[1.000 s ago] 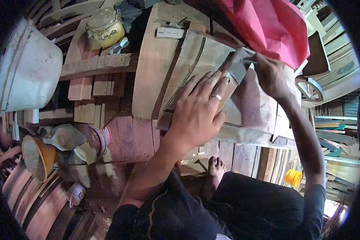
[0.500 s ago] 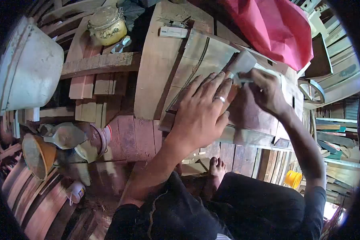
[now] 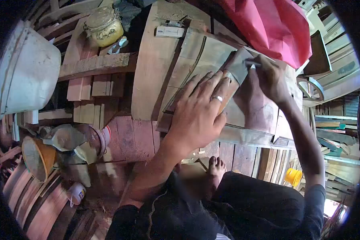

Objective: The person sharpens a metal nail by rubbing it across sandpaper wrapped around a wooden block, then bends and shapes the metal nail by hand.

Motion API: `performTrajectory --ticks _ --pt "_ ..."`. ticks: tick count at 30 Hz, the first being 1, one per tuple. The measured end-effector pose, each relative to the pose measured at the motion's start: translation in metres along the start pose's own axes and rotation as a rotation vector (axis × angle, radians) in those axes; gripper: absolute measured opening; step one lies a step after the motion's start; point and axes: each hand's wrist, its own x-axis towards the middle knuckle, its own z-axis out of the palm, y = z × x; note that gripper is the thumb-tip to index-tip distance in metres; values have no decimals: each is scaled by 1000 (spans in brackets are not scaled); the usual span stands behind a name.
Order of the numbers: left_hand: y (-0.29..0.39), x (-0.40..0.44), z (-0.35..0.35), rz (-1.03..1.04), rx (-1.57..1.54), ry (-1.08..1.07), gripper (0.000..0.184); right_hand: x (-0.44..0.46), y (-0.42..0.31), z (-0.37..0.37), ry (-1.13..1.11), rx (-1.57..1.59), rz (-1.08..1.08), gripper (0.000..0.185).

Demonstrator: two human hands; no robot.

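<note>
My left hand (image 3: 200,110), with a ring on one finger, lies flat with fingers extended over a small wooden piece (image 3: 229,86) on the work board (image 3: 216,50). A grey sheet (image 3: 237,64) wraps over the piece's upper end, just beyond my left fingertips. To the right, my right hand (image 3: 271,78) is closed around a thin dark tool (image 3: 252,63), whose end reaches the grey sheet. Motion blurs the tool, so its exact shape is unclear.
Red cloth (image 3: 274,32) hangs at the board's upper right. A white utility knife (image 3: 169,32) lies at its upper left. Further left are a glass jar (image 3: 105,30), a large white tub (image 3: 28,72) and an orange funnel (image 3: 38,158). A yellow container (image 3: 293,177) stands lower right.
Compared with half a second ago, my right hand and the tool have moved up, back near their position of one second ago. My left hand stays on the wooden piece.
</note>
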Motion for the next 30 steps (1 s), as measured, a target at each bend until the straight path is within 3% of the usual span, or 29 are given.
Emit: performTrajectory --ticks 1,7,9,11,13,15,17,19,21,23,25,26,29,30 --pt "0 -1 -1 -3 5 2 80 3 6 -5 -36 -12 91 24" --pt "1 0 0 -1 -13 15 79 -10 -33 -2 -235 75 -52 22" --pt "1 -1 1 9 0 -15 80 -4 -17 -7 -192 8 -96 22" --pt "1 0 -1 6 -2 -2 80 2 8 -7 -114 -5 104 23" --pt "2 -1 -2 -5 -7 2 80 -1 7 14 258 176 39 23" --pt "2 -1 -2 -18 -22 8 80 -8 -15 5 -76 103 -7 29" --pt "2 -1 -1 5 -11 21 81 -16 -28 4 -203 40 -94 39" --pt "0 -1 1 19 -9 3 83 -13 -19 -1 -218 5 -136 32" --pt "0 -1 -1 12 10 5 83 -10 4 7 -31 102 32 25" --pt "1 0 -1 4 1 5 82 -3 16 2 7 -34 129 22" --pt "1 -2 -1 -8 -13 7 82 -6 -5 2 -95 47 176 23" --pt "1 -2 -1 -6 -14 13 82 -12 -21 6 -88 64 14 24" --pt "0 0 -1 4 -17 2 81 -16 -27 0 -216 -11 -88 27" --pt "0 0 -1 6 -12 -13 81 -9 -21 -2 -107 -7 -139 25"
